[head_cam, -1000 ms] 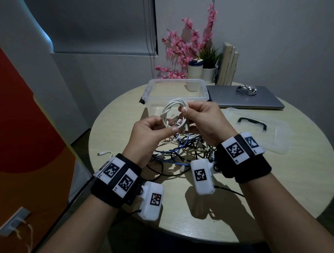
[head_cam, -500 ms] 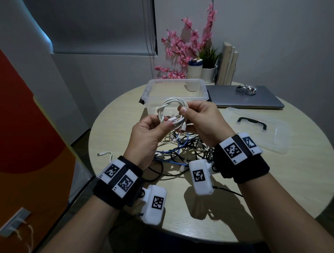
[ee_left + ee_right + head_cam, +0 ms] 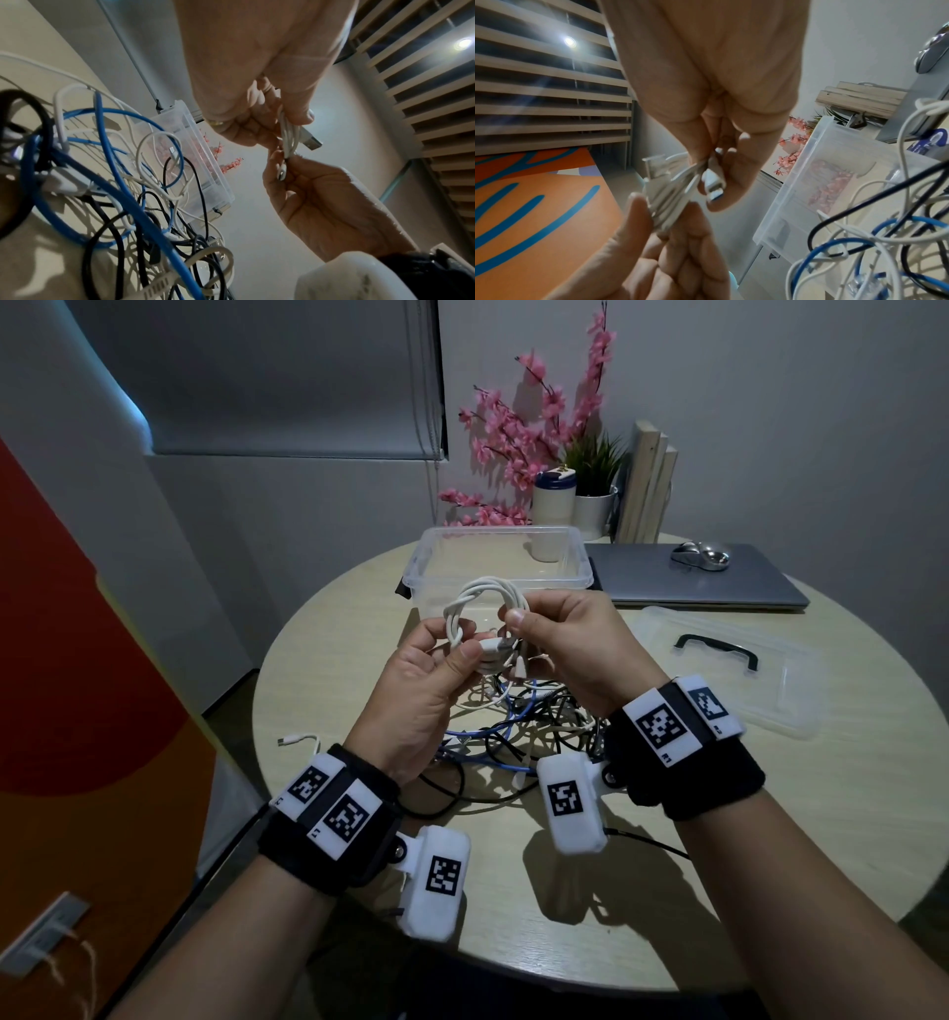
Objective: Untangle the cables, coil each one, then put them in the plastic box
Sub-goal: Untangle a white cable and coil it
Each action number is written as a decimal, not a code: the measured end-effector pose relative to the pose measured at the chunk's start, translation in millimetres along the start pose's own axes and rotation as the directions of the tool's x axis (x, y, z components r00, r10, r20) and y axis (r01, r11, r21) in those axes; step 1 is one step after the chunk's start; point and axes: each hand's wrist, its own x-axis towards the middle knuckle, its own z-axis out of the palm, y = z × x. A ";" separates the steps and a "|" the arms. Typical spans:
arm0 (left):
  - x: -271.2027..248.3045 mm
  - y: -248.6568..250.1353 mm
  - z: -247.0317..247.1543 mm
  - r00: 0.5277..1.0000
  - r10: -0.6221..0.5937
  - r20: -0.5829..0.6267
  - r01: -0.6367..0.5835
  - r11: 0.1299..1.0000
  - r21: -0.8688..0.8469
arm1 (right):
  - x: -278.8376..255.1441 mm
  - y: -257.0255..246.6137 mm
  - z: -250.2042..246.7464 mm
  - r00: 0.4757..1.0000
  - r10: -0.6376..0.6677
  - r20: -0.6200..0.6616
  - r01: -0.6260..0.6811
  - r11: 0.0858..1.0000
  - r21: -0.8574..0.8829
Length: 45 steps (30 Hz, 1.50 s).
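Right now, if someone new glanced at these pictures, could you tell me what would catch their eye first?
First, the white cable coil held up at the centre, above the table, pinched by the left hand and the right hand. Beneath the hands lies a tangle of cables in blue, black and white. Behind them stands the open plastic box, its lid lying to the right.

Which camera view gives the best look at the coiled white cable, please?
The head view: the whole loop of the coiled white cable shows between both hands. The left wrist view shows only bunched strands and a USB plug; the right wrist view shows strands and a small connector.
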 end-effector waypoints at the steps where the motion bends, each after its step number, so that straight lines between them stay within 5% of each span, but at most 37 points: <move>1: -0.9 -0.9 0.6 1.000 -0.009 0.011 0.009 1.000 -0.019 | 0.1 1.0 0.5 1.000 0.000 -0.001 0.000 1.000 -0.006; 13: -5.8 6.6 -9.5 0.978 -0.129 0.165 0.102 0.981 0.162 | -0.1 8.6 1.0 0.999 -0.034 -0.008 0.033 0.997 -0.074; 20: -1.0 14.6 -11.2 0.982 -0.179 0.054 0.137 0.883 0.449 | -1.0 13.8 5.9 1.000 0.000 0.018 0.003 0.986 -0.165; 26: 2.9 15.6 -9.6 0.986 -0.167 -0.015 0.153 0.860 0.486 | 0.2 12.3 5.1 0.999 -0.016 0.038 0.022 0.988 -0.156; 36: -0.3 10.2 -17.8 0.950 -0.311 -0.033 0.285 0.817 0.502 | -2.7 13.3 3.9 0.991 0.019 0.131 0.005 0.984 -0.180; 45: 0.2 23.6 -15.9 0.986 -0.162 -0.025 0.142 0.766 0.627 | 0.4 11.1 -3.8 0.979 -0.010 0.204 0.077 0.944 -0.322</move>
